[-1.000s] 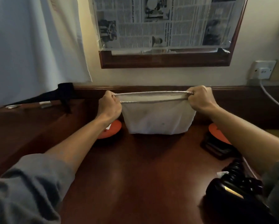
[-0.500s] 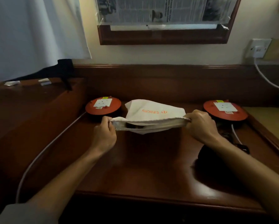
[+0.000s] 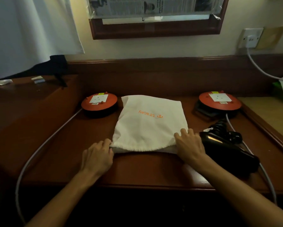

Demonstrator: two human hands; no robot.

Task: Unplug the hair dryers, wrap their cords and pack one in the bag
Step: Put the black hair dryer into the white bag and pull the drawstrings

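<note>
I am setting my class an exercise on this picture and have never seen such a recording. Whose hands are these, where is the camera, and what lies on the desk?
No machine is involved: a person wears a wide-angle camera on the head, looking forward and down, so you see their own arms. On the wooden desk lies a white cloth bag with orange lettering. The left hand pinches its near left corner; the right hand rests on its near right corner. Beside that hand lies a black hair dryer. Two round orange cord reels with sockets sit farther back, one on the left and one on the right.
</note>
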